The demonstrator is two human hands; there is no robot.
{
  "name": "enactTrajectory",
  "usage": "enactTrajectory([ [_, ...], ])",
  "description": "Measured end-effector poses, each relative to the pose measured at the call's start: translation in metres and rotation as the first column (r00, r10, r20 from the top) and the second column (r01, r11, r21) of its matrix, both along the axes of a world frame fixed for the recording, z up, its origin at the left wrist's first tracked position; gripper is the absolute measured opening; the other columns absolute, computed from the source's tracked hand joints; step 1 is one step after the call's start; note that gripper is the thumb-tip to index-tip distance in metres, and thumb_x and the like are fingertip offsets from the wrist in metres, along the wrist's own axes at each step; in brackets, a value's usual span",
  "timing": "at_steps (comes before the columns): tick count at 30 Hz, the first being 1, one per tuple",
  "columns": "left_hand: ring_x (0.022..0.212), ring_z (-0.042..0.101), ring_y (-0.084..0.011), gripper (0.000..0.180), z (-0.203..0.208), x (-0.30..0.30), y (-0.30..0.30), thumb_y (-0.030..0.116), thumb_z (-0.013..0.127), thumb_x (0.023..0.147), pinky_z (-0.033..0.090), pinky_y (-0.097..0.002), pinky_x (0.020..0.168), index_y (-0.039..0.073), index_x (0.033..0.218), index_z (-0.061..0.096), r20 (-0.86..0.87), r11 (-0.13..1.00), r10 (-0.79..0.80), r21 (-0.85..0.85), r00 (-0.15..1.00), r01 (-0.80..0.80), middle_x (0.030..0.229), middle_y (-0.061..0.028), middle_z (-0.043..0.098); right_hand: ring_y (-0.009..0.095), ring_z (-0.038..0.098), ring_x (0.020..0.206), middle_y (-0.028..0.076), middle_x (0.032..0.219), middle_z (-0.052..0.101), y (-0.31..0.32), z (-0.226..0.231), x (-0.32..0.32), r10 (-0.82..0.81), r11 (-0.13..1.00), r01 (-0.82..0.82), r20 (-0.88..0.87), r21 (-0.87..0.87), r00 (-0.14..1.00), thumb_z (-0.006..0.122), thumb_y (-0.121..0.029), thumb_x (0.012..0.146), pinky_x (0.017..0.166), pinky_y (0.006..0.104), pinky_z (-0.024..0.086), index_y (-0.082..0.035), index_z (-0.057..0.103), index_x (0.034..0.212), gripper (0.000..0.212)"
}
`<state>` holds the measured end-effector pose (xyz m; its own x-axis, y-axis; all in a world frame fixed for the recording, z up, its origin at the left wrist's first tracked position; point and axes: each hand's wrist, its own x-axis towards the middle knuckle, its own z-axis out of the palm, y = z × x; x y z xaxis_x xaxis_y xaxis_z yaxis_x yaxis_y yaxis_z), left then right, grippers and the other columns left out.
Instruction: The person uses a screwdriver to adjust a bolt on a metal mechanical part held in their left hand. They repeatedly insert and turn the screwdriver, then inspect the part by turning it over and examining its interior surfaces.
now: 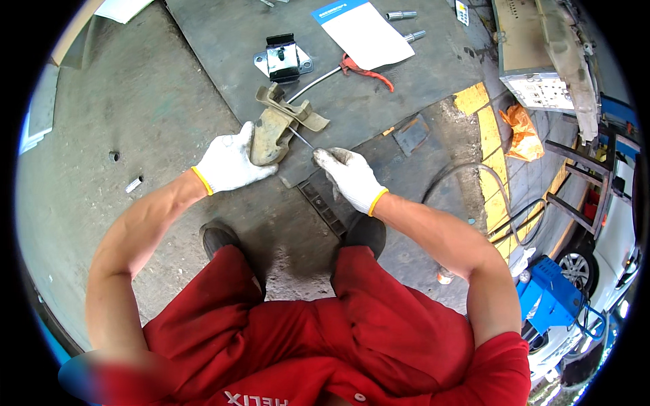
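Observation:
In a white glove with a yellow cuff, my left hand (233, 161) grips the left side of a dirty tan metal bracket (272, 134), which has a bent, flanged upper end. The bracket sits low over the dark floor mat. My right hand (351, 177), gloved alike, is closed around a thin metal rod (302, 138); its far tip meets the bracket's face, and any handle is hidden in my fingers. Beyond the bracket lies a red-handled tool (369, 73) with a slim metal shaft. Near it rests a black and silver mount (283, 61) with a flanged base.
A white and blue sheet (369, 37) lies on the mat by two metal sockets (401, 15). A hose (497, 177) curls at the right, near an orange bag (523, 134) and a blue machine (552, 292). Small metal cylinders (134, 184) lie at the left.

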<state>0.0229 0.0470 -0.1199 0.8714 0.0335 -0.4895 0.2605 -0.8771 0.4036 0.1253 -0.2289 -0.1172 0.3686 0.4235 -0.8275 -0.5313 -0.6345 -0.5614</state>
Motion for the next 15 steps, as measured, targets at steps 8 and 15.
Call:
enactTrajectory([
  [8, 0.092, 0.079, -0.0416, 0.105, -0.005, -0.021, -0.009, 0.063, 0.080, 0.087, 0.065, -0.0435, 0.081, -0.014, 0.150, 0.045, 0.110, 0.993, -0.048, 0.108, 0.993, 0.036, 0.101, -0.0248, 0.079, 0.039, 0.071, 0.121, 0.028, 0.128, 0.075, 0.020, 0.056, 0.005, 0.185, 0.982, -0.171, 0.223, -0.079, 0.957, 0.056, -0.036, 0.112, 0.104, 0.0438, 0.052, 0.008, 0.068, 0.135, 0.051],
  [15, 0.097, 0.078, -0.0448, 0.108, 0.005, -0.005, -0.013, 0.064, 0.080, 0.086, 0.064, -0.0460, 0.084, -0.011, 0.152, 0.043, -0.007, 0.997, -0.002, 0.073, 1.000, 0.003, 0.107, -0.0293, 0.077, 0.046, 0.070, 0.106, 0.030, 0.109, 0.074, 0.002, 0.058, 0.010, 0.430, 0.887, -0.447, 0.564, -0.118, 0.705, 0.056, -0.035, 0.111, 0.093, 0.0492, 0.055, 0.005, 0.070, 0.125, 0.044],
])
